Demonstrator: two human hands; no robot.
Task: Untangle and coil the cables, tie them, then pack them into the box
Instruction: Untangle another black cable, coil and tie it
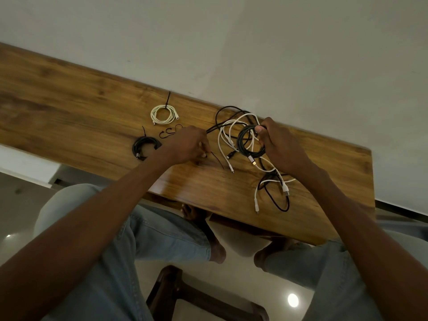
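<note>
- Wooden tabletop [69, 93] runs in a slant across our view, from upper left down to lower right, against a pale wall.
- Our right hand [281, 147] grips a freshly wound black coil [251, 141], thumb curled over its top, holding the ring upright and face-on to us.
- Our left hand [187, 144] rests just left of it, fingertips curled down onto a thin black tie [216, 159]; we judge it is pinching that tie.
- That tie lies slantwise, its free end pointing down and right, toward the coil, so the left hand is the nearer one to bring it across.
- Loose black and white cables [269, 181] sprawl under and below the right hand.
- Two finished bundles, a white coil [163, 114] and a black bundle [144, 147], lie farther left.
- We see no box.
</note>
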